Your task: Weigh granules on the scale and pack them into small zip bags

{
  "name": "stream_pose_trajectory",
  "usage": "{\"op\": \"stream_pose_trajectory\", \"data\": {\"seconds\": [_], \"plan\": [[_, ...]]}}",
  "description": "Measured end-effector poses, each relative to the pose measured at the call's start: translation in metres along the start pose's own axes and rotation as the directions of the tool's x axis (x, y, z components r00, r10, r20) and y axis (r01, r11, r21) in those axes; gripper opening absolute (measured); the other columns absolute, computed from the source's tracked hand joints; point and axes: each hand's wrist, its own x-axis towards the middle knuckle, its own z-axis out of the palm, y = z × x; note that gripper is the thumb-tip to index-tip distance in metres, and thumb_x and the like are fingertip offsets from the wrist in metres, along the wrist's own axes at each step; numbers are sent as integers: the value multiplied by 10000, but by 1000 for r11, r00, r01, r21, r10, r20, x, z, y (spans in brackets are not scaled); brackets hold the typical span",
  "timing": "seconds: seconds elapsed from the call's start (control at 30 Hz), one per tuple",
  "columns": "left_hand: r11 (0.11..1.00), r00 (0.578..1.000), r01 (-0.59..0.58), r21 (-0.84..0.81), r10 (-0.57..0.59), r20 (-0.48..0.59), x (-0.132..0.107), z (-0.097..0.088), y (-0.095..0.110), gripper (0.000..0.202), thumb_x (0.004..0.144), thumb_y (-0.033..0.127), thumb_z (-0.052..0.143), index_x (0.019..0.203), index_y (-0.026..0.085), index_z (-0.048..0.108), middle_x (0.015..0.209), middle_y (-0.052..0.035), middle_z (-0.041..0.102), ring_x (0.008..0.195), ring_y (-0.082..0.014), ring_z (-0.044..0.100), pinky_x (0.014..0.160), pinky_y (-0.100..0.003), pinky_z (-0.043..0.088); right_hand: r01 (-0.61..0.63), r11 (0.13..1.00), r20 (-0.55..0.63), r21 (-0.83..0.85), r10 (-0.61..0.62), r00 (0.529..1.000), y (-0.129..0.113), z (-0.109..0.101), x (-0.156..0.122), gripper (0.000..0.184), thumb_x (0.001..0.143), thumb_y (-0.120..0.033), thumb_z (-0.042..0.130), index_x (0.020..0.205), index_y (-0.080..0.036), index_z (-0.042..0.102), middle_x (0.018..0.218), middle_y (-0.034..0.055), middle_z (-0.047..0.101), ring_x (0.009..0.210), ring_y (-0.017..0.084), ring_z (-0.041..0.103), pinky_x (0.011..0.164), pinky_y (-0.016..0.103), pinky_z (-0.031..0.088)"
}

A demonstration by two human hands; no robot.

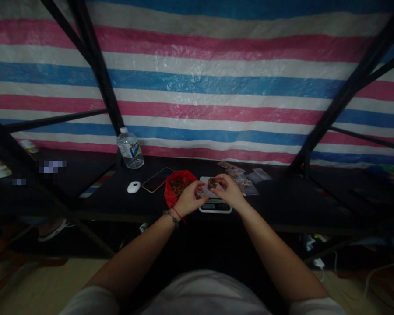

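Observation:
A white kitchen scale (215,210) with a dark display lies at the table's front edge. Over its left side my left hand (192,197) is closed, fingers curled round something see-through that I cannot make out. My right hand (230,189) grips a small round cup (212,183) with brown pieces in it, just above the scale plate. Against my left hand stands an open red plastic bag (169,197), which holds many small brown pieces (177,185). Several small clear packets (238,177), filled with similar pieces, lie behind and right of my right hand.
Flat clear bags (261,174) lie at the right. To the left are a phone (158,180), a white oval device (133,187) and a clear plastic bottle (130,149). Black metal posts (100,74) frame the table, with a striped sheet (210,83) behind.

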Motion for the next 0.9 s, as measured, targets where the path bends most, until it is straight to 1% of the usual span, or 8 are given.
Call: {"op": "stream_pose_trajectory", "data": {"seconds": [0.13,0.23,0.3,0.53,0.63,0.7,0.77,0.9], "plan": [[1000,1000,-12,-7,12,20,-11,-4,3,502,729,318,689,1199,212,551,1090,-70,660,937,-216,647,848,-352,519,42,999,88,-26,-40,995,-12,6,-13,364,708,-265,688,1048,-220,566,1077,62,648,1035,198,624,949,354,478],[999,999,-34,-6,34,38,-15,-7,7,499,735,322,690,1207,220,563,1123,-75,660,999,-230,640,893,-362,507,67,997,138,-34,-61,988,-15,8,-20,365,730,-258,679,1080,-222,584,1098,61,648,1040,199,623,953,354,483],[999,998,-44,11,44,51,-15,-9,8,490,738,335,693,1197,214,575,1137,-83,661,1017,-237,637,913,-368,500,69,997,144,-35,-63,988,-15,8,-22,377,735,-254,678,1099,-220,588,1106,62,650,1035,198,627,951,350,486],[981,998,-63,183,59,26,-15,-14,6,551,712,353,725,1213,184,570,1179,-102,645,1081,-257,613,961,-394,476,54,998,140,-38,-49,989,-18,3,-24,421,720,-232,689,1126,-208,578,1096,70,643,994,198,639,919,352,503],[973,996,-79,215,70,52,-16,-15,7,570,711,345,724,1223,153,562,1179,-114,643,1082,-258,611,963,-392,473,44,995,144,-93,-30,989,-18,3,-25,375,700,-210,694,1053,-197,566,1000,50,644,913,190,646,858,348,521],[969,995,-91,228,79,60,-17,-14,8,569,706,330,725,1221,147,563,1170,-117,647,1070,-256,615,960,-389,473,64,988,159,-138,-42,986,-19,4,-26,295,705,-198,680,977,-194,565,936,33,634,863,182,638,819,339,524],[966,994,-103,235,92,59,-18,-13,9,562,706,323,722,1217,149,566,1160,-114,650,1058,-255,619,957,-388,473,104,979,187,-178,-70,980,-21,4,-26,244,719,-188,660,947,-194,574,927,31,631,855,180,627,811,338,517],[964,992,-125,236,113,62,-20,-11,8,547,710,314,712,1210,145,569,1147,-118,652,1053,-256,619,956,-387,469,170,954,204,-248,-120,972,-26,3,-27,278,715,-168,664,985,-193,604,977,50,639,899,195,610,828,351,498]]}}
